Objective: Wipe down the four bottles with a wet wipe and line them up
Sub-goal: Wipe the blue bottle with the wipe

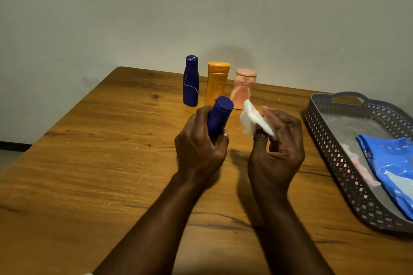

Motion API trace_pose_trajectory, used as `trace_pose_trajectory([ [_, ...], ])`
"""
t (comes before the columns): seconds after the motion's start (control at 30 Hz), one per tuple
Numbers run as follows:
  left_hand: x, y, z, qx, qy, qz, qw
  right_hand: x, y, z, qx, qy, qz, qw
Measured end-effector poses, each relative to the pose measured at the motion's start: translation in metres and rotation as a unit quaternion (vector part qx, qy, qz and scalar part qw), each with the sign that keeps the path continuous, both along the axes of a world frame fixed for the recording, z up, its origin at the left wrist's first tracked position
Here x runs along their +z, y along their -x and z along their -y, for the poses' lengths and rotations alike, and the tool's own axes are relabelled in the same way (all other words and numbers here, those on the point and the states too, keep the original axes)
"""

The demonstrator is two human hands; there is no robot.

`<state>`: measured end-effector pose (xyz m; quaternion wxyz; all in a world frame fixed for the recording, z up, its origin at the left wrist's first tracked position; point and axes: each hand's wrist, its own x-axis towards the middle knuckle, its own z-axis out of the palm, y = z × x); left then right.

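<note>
Tabletop; bottle within left fingers.

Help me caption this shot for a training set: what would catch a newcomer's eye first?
At centre, the left hand grips a dark blue plastic bottle tilted above the wooden table, while the right hand pinches a crumpled white wet wipe beside it. Behind them, near the wall, stand a tall dark blue bottle, an orange bottle and a pink bottle in a row. A grey perforated plastic tray sits at the right edge.
</note>
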<state>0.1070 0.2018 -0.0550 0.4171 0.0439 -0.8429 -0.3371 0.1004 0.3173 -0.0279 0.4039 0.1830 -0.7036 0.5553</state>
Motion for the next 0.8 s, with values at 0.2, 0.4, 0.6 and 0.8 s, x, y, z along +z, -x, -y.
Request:
trace_pose_trajectory([
  [0.2, 0.003, -0.003, -0.009, -0.056, 0.058, -0.001, 0.997, -0.006, -0.003, 0.001, 0.011, -0.153, -0.096, 0.983],
  [0.4, 0.007, -0.005, -0.009, -0.073, 0.06, 0.0, 0.996, -0.016, 0.004, -0.001, 0.004, -0.214, -0.092, 0.972],
  [0.6, 0.006, -0.003, -0.009, -0.136, -0.125, 0.031, 0.982, -0.02, 0.012, -0.008, 0.004, -0.168, -0.028, 0.985],
  [0.8, 0.005, 0.0, -0.002, -0.172, -0.254, 0.056, 0.95, -0.007, 0.016, -0.012, -0.028, -0.059, -0.014, 0.998],
])
